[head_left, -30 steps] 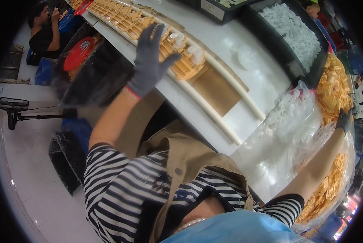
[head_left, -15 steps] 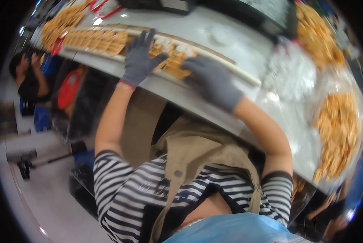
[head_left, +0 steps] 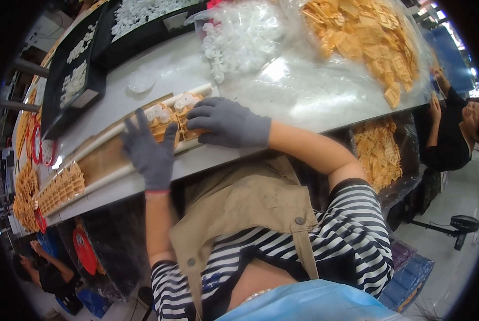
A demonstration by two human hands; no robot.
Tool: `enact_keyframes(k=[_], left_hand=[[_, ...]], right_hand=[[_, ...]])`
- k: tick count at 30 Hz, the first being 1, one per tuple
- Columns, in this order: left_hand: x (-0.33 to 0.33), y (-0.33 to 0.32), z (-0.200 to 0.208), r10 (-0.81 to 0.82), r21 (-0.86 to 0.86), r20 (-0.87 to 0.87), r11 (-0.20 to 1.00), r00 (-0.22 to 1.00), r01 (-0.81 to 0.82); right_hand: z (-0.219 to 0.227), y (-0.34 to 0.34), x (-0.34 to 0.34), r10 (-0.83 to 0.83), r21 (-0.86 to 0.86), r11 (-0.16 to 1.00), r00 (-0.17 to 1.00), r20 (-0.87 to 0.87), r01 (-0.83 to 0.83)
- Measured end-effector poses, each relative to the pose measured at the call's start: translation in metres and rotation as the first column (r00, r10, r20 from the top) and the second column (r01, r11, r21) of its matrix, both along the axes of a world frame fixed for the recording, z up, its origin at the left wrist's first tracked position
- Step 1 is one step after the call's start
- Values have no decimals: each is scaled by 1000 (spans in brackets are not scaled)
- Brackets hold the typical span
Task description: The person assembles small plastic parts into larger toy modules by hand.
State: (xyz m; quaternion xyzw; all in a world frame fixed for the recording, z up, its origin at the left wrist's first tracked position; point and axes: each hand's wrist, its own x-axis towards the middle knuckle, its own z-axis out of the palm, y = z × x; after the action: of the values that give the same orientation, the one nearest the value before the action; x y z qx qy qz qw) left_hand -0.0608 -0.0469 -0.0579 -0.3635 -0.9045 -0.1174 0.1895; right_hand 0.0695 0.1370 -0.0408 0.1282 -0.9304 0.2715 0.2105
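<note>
Table, two rails, orange parts: left grip spread, right grip curled, hold unclear.

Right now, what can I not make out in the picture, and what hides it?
In the head view:
1. Right fingers: their tips, hidden by the hand itself.
2. Orange parts: partly covered by both hands.
3. Black tray: far side, cut off by the upper edge.
4. Bagged white pieces: details too small, behind plastic.

White table, glossy, with glare spots. Pale, smooth floor at lower right; black pedestal fan there. Small bright lights, upper right.
</note>
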Motion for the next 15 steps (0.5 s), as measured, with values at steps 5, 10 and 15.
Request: enact_keyframes(k=[5,10,15], left_hand=[[2,-6,2,-29,69,95,997,995,23],[16,-14,24,-81,72,-74,994,994,86],[30,6,43,-649,-28,143,752,747,659]], right_hand=[[18,55,44,-267,-192,948,962,-53,253],[8,250,93,-744,305,587,648,-163,750],[20,309,136,-635,529,653,772,-7,542]])
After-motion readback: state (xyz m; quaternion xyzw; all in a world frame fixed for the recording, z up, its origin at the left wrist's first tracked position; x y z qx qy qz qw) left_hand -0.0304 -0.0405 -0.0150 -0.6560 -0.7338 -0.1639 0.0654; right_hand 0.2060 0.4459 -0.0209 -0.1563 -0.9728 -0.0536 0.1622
